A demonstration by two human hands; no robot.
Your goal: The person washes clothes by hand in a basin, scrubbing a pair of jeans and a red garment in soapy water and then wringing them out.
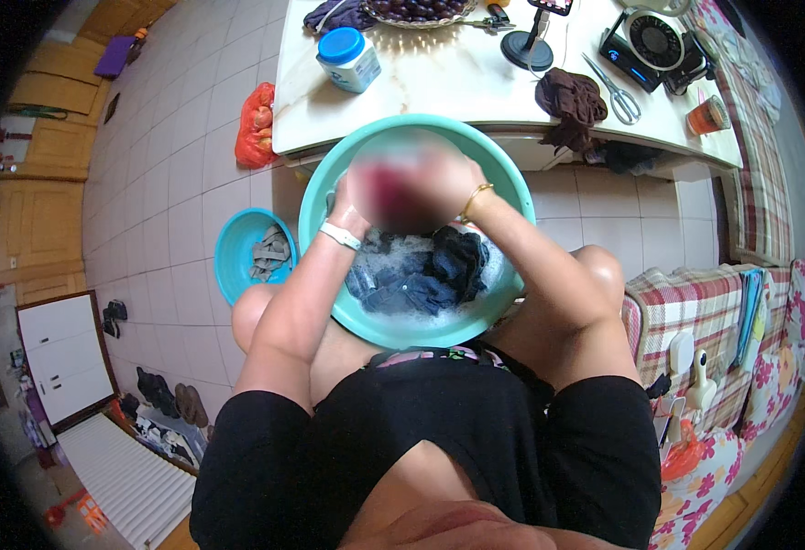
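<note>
A large green plastic basin (409, 337) rests before me between my knees, with dark wet clothes (416, 275) lying in sudsy water. Over its far half, my left hand (352, 208) and my right hand (469, 180) come close together. A heavy blur covers both hands' fingers. Something dark red (392, 189) shows between them inside the blur; what it is and how it is held cannot be made out. A pale band sits on my left wrist and a gold bracelet on the right.
Left of the basin, a smaller blue basin (227, 240) holds grey cloth (270, 254). On the white table (436, 75) are a blue-lidded tub (349, 60), scissors (619, 96), a dark brown cloth (570, 100), a phone stand (527, 51) and a glass (708, 115). A plaid-covered sofa (677, 302) stands right.
</note>
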